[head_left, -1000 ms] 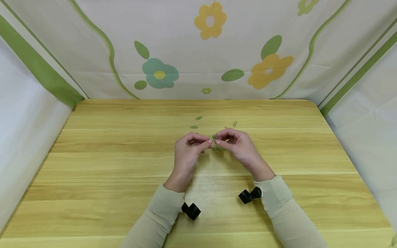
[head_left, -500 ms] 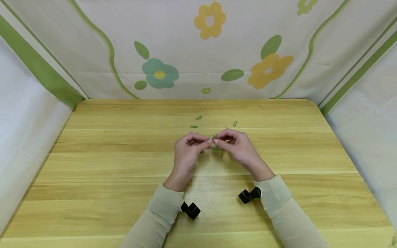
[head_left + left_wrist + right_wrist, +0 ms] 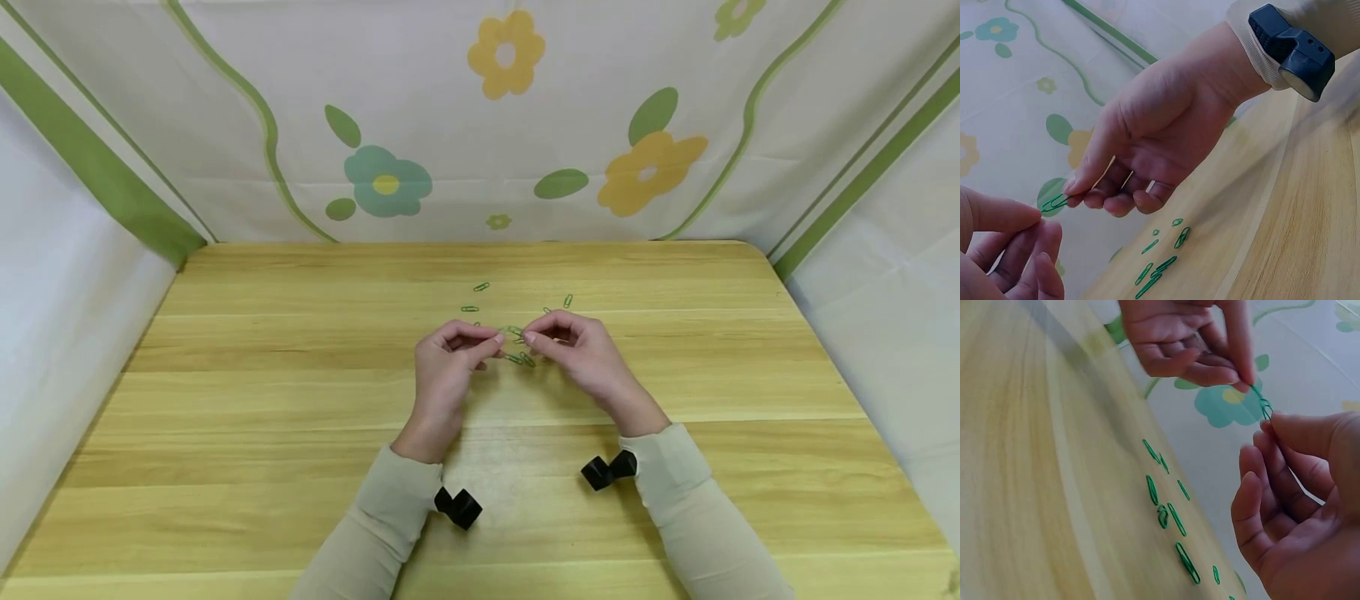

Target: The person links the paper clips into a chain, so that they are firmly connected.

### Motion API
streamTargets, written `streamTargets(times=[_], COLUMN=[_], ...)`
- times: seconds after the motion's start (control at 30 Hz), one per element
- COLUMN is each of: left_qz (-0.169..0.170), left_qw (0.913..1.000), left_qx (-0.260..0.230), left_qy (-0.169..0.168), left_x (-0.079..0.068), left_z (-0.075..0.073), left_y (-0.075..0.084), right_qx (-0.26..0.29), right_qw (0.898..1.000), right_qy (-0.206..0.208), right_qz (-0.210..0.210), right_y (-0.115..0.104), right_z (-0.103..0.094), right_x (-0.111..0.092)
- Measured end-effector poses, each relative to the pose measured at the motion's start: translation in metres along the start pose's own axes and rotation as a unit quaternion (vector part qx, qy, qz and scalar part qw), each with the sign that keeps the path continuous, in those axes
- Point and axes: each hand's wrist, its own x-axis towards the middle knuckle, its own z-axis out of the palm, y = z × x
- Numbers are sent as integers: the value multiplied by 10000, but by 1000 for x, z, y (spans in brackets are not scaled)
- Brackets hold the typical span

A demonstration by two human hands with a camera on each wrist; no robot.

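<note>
On my screen, the left hand [image 3: 444,367] and right hand [image 3: 579,354] both pinch green paper clips [image 3: 1263,401], seemingly joined already, above the tabletop [image 3: 262,417], where other clips [image 3: 1176,519] seem not joined.

Over the bench [image 3: 300,517], whose yellow wood-grain top looks smooth and returns a soft sheen, you hold paper clips [image 3: 1055,202] of slender bent wire, evenly smooth and green as if coated. The loose clips [image 3: 1152,490] lying on the bench show the same slick finish. Behind the bench hangs a curtain [image 3: 465,125] of matt white cloth, lightly creased, its printed flowers [image 3: 405,183] flat and without gloss. Above the bench's near part, your cream sleeves [image 3: 397,500] are matt, rumpled cloth; the black wrist devices [image 3: 1291,53] look like hard, smooth plastic.
</note>
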Motion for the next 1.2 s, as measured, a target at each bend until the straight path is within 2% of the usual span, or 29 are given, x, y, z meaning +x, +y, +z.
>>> streamTargets(times=[0.13,0.3,0.53,0.67,0.77,0.9,1.2], left_qz=[-169,-380,-21,-34,-149,-332,-560], left_qw=[9996,9961,9847,9777,9768,9801,9913], left_qx=[206,751,1575,1874,1862,1660,966], left_qy=[-86,-248,-740,-950,-1050,-1039,-703], left_x=[2,1,-1,-2,-1,2,7], left_z=[-1,-2,-3,-4,-4,-5,-13], left_y=[-2,-4,-6,-9,-10,-13,-22], right_qx=[123,217,-182,-121,-116,-208,-1083], right_qw=[9999,9994,9996,9996,9996,9993,9911], right_qy=[111,235,25,-51,-81,-75,133], right_qz=[33,107,222,237,231,300,757], right_y=[0,0,1,2,2,4,16], right_z=[-2,-4,-4,-3,-3,-5,-24], right_x=[2,3,2,2,2,4,4])
